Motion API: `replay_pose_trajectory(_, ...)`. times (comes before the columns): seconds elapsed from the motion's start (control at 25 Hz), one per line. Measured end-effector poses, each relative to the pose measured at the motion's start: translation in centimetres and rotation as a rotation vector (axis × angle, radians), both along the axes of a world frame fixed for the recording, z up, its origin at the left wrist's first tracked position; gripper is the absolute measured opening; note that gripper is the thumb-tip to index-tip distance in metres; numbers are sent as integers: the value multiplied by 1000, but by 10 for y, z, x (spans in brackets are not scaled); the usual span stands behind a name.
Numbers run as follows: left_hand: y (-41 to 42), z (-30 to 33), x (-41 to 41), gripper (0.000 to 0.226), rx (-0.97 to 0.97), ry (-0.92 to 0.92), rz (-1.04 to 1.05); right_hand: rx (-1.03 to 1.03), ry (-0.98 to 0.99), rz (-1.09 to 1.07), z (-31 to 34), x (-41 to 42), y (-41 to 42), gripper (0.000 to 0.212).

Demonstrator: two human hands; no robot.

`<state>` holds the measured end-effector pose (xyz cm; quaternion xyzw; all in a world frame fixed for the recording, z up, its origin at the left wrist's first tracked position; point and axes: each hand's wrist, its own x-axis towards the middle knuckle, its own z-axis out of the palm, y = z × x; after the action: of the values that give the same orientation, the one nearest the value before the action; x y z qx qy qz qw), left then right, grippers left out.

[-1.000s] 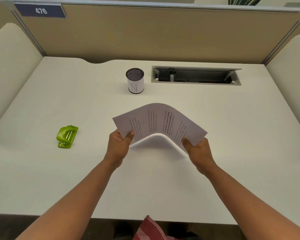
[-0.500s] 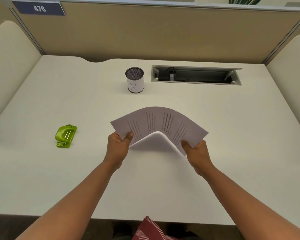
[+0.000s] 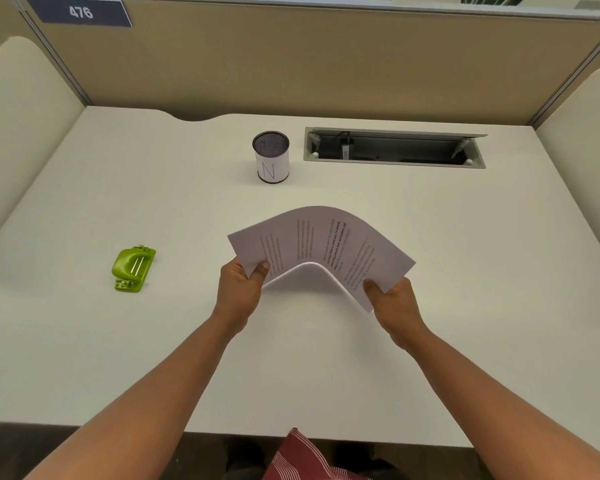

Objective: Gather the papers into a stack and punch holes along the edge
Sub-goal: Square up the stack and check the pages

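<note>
A stack of printed papers [image 3: 321, 242] arches upward above the middle of the white desk [image 3: 326, 358]. My left hand [image 3: 239, 289] pinches its left near corner, thumb on top. My right hand [image 3: 394, 308] grips its right near corner the same way. Both hands press inward, so the sheets bow into a hump, with the underside showing white. A green hole punch [image 3: 133, 268] lies on the desk well to the left of my left hand, apart from the papers.
A mesh pen cup [image 3: 271, 156] with a white label stands behind the papers. To its right is an open cable tray [image 3: 394, 148] set in the desk. Beige partitions [image 3: 291, 64] close the back and both sides.
The papers stay bowed between both hands and have sunk slightly toward the desk. The hands have barely shifted.
</note>
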<state>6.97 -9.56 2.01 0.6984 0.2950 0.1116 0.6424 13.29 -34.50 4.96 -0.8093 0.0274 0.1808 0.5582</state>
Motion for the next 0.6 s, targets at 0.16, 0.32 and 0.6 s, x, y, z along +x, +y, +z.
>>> replay_pose_trajectory(0.16,-4,1,-2,25,18,27,-11,2,1,19,0,-3,0,38)
replay_pose_trajectory(0.32,-4,4,-4,24,26,37,8,-7,6,7,0,-2,-1,37)
replay_pose_trajectory(0.6,36,65,13,13,399,47,-154,220,2,-109,18,20,-9,31)
